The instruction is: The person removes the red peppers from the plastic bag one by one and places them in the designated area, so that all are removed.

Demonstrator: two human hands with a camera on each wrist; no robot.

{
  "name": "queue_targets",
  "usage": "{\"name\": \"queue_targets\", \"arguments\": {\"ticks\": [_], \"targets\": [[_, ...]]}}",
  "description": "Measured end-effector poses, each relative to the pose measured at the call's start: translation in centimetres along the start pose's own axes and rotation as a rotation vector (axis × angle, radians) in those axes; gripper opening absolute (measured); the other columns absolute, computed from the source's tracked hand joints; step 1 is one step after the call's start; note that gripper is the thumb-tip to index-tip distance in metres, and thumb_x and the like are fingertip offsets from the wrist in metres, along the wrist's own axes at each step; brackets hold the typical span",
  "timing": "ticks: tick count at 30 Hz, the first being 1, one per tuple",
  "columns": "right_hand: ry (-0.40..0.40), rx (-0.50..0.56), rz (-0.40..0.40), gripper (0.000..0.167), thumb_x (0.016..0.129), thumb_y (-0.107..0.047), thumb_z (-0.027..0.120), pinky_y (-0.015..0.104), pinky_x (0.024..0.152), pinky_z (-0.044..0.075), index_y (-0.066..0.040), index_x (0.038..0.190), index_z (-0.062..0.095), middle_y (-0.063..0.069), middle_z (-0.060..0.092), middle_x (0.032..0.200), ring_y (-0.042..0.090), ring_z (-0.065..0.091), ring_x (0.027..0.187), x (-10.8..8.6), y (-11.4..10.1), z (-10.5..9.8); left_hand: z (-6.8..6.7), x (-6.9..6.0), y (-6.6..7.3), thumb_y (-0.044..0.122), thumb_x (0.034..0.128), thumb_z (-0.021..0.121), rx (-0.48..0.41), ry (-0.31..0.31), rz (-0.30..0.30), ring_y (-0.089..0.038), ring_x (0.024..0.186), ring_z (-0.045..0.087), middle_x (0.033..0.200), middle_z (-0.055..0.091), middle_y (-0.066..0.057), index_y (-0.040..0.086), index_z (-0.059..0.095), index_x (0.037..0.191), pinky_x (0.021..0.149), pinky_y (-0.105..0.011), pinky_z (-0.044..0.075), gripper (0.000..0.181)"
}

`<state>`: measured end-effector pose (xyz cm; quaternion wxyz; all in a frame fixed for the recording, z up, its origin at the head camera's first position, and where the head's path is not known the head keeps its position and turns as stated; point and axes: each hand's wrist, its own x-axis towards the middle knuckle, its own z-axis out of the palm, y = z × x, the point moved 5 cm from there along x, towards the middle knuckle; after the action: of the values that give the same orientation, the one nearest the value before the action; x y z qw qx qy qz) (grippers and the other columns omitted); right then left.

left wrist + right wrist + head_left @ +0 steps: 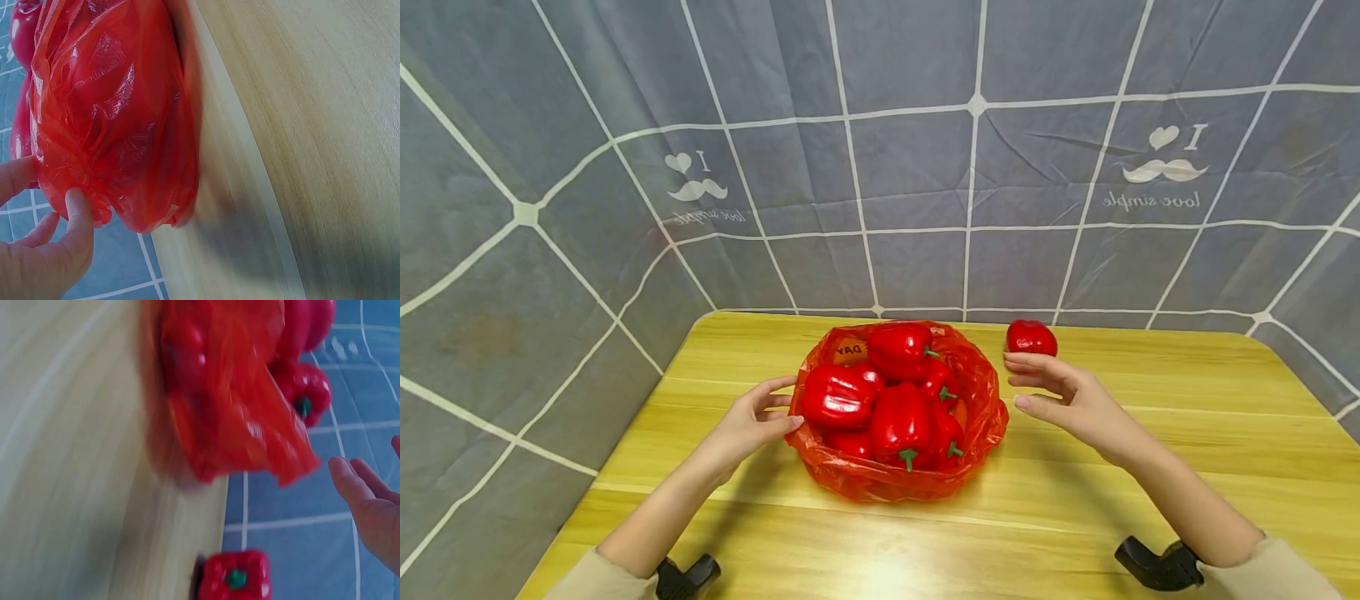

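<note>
Most peppers (904, 421) in bag (887, 486), lone pepper (1032, 337) still out; left hand (758, 418) against bag, fingers parted; right hand (1071, 402) empty, thumb apart

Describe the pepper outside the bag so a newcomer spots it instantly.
Start with the wood-grain table, then the red plastic bag holding bell peppers on it. In the head view, look right of the bag, near the table's far edge, just beyond the right hand. That red bell pepper is the only one outside the bag.
</note>
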<state>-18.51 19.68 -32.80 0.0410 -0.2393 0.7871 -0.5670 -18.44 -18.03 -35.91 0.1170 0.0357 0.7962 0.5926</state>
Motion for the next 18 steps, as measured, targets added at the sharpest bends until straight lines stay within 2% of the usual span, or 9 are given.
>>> {"name": "queue_targets", "arguments": {"ticks": [3,6,9,18], "targets": [[-0.047,0.033,0.011,0.050,0.088,-0.006,0.062,0.028,0.082,0.051,0.000,0.134,0.044,0.017,0.048,0.133,0.030,0.051,0.116,0.3,-0.2,1.3,0.0,0.0,0.0,0.008,0.0850,0.063,0.006,0.002,-0.003,-0.026,0.099,0.057,0.124,0.047,-0.027,-0.002,0.035,0.139,0.079,-0.031,0.051,0.061],[-0.083,0.074,0.028,0.053,0.086,-0.006,0.065,0.029,0.082,0.051,0.001,0.134,0.044,0.024,0.044,0.134,0.039,0.047,0.118,0.7,-0.3,2.5,0.1,-0.1,0.0,0.008,0.0852,0.063,0.009,0.001,-0.004,-0.027,0.100,0.057,0.125,0.047,-0.027,-0.002,0.035,0.139,0.080,-0.032,0.051,0.061],[-0.111,0.094,0.033,0.055,0.084,-0.008,0.068,0.029,0.083,0.051,-0.002,0.134,0.046,0.022,0.044,0.135,0.041,0.046,0.118,1.3,-0.4,3.8,0.0,-0.1,0.1,0.008,0.0853,0.063,0.009,0.004,-0.003,-0.028,0.101,0.058,0.125,0.047,-0.028,-0.002,0.035,0.138,0.080,-0.033,0.051,0.061],[-0.195,0.049,-0.025,0.058,0.080,-0.013,0.073,0.032,0.094,0.045,-0.007,0.133,0.050,0.011,0.046,0.136,0.035,0.046,0.119,2.5,-0.5,7.2,0.1,-0.2,0.2,0.007,0.0851,0.064,0.012,0.008,-0.003,-0.029,0.102,0.057,0.125,0.046,-0.028,-0.002,0.036,0.138,0.081,-0.034,0.051,0.060]]}}
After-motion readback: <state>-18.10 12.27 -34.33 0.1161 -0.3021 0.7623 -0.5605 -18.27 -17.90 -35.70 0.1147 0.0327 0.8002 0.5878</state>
